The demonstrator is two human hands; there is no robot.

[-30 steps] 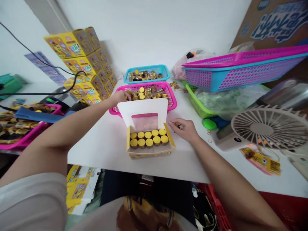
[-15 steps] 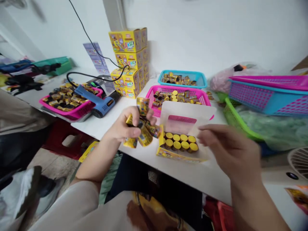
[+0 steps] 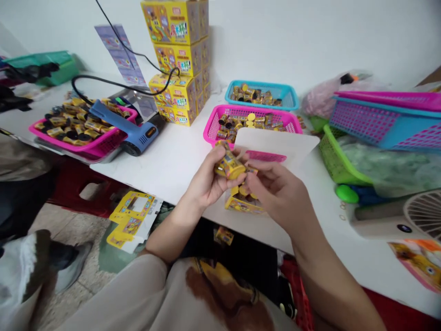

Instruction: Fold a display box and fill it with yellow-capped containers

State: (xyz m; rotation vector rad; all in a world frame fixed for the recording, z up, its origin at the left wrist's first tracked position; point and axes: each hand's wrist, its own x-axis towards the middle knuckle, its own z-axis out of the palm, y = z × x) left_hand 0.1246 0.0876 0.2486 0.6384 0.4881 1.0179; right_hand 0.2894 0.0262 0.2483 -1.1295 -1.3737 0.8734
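Little cans with yellow caps, a small bunch of them, are up in the air just above the open box, which sits at the front edge of the desk. My left hand is wrapped around the bunch from the side, so that one's definitely gripping. My right hand has its fingers curled in against the same bunch from the other side, touching it, but honestly I can't tell if it's really pinching one or only resting there. Both hands hide most of the box, though a few yellow caps peek out underneath and its white lid flap stands open behind. Right behind that is the pink basket full of loose cans, with a blue basket of more just past it. Off to my left there's a stack of yellow boxes, a blue heat gun and another pink tray of cans. A green basket and a small fan sit to my right, and a flattened carton lies on the floor.
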